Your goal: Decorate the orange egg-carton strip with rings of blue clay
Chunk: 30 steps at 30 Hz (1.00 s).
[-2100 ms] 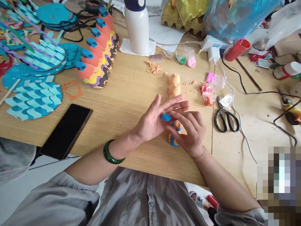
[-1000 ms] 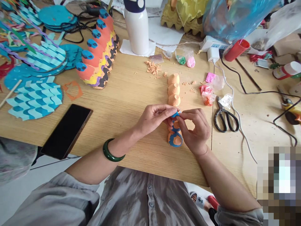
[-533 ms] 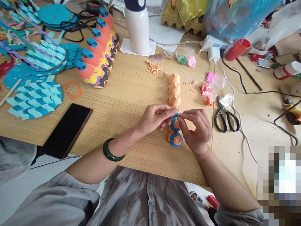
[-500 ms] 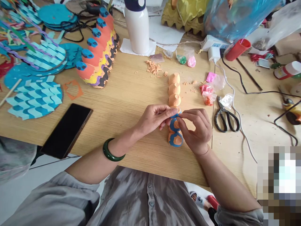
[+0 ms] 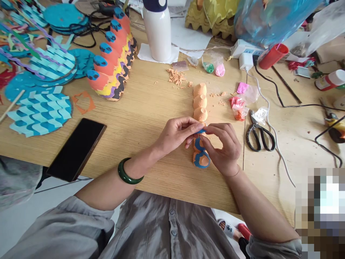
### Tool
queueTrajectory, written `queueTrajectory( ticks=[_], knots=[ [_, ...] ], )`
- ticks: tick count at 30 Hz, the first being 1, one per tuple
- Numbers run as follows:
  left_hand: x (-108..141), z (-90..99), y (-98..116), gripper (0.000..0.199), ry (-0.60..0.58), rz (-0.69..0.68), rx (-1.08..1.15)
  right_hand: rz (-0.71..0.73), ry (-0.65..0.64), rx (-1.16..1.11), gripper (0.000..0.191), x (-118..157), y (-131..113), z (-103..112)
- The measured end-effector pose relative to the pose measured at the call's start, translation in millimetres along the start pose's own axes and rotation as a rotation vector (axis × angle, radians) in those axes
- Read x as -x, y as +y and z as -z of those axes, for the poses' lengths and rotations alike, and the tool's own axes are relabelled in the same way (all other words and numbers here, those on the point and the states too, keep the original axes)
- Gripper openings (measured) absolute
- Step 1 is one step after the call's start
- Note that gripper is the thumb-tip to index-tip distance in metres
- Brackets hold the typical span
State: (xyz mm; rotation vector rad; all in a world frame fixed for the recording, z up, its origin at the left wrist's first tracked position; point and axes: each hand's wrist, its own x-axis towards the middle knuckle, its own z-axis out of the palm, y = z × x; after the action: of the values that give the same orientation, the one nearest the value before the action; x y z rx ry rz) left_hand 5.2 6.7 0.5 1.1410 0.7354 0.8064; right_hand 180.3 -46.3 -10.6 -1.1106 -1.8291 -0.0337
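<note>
A row of orange clay-covered egg-carton cups [image 5: 199, 102] runs down the table's middle. The two nearest cups [image 5: 201, 159] carry blue rings around orange centres. My left hand [image 5: 178, 135] and my right hand [image 5: 223, 149] meet over the third cup from the near end. Both pinch a thin strip of blue clay [image 5: 199, 131] against that cup, and my fingers hide most of it. A green bangle [image 5: 130, 176] circles my left wrist.
Orange shavings [image 5: 175, 76] and clay packets [image 5: 237, 108] lie near the cups. Black-handled scissors [image 5: 260, 135] are to the right, a phone [image 5: 77, 149] to the left. A painted egg-carton caterpillar [image 5: 113, 61], a white bottle [image 5: 159, 32] and teal paper discs [image 5: 40, 111] stand farther off.
My hands have come together from a looser hold on the blue clay. The clay now sits pressed on the third cup, and blue rings show on the nearer cups.
</note>
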Motion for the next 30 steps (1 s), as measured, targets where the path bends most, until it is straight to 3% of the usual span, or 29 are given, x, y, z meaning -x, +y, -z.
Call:
queueTrajectory(
  ticks=[7, 11, 15, 19, 21, 26, 30],
  knots=[
    [1.0, 2.1, -1.3, 0.037, -0.013, 0.021, -0.032, -0.076, -0.006, -0.037, 0.011, 1.0, -1.5, -0.3],
    [-2.2, 2.7, -3.6, 0.031, 0.096, -0.024, -0.025, -0.383, -0.032, -0.353, 0.005, 0.9, -6.0, -0.4],
    [-7.7, 3.5, -3.4, 0.022, 0.228, 0.022, 0.089, -0.580, 0.120, -0.522, 0.013, -0.1, -5.1, -2.7],
    [-9.2, 5.5, 1.8, 0.014, 0.229, 0.124, 0.246, -0.650, 0.219, -0.464, 0.020, 1.3, 2.9, -6.2],
    [-8.2, 8.2, 3.0, 0.016, 0.214, 0.153, 0.203, -0.705, 0.241, -0.422, 0.019, 4.4, 8.3, -8.5],
    [-6.4, 17.9, -8.5, 0.016, 0.205, 0.140, -0.193, -0.792, 0.223, -0.386, 0.019, 15.6, 20.3, -18.0],
    [-7.9, 17.7, -15.4, 0.023, 0.263, 0.181, -0.194, -0.795, 0.184, -0.482, 0.021, 21.5, 22.4, -25.2]
  ],
)
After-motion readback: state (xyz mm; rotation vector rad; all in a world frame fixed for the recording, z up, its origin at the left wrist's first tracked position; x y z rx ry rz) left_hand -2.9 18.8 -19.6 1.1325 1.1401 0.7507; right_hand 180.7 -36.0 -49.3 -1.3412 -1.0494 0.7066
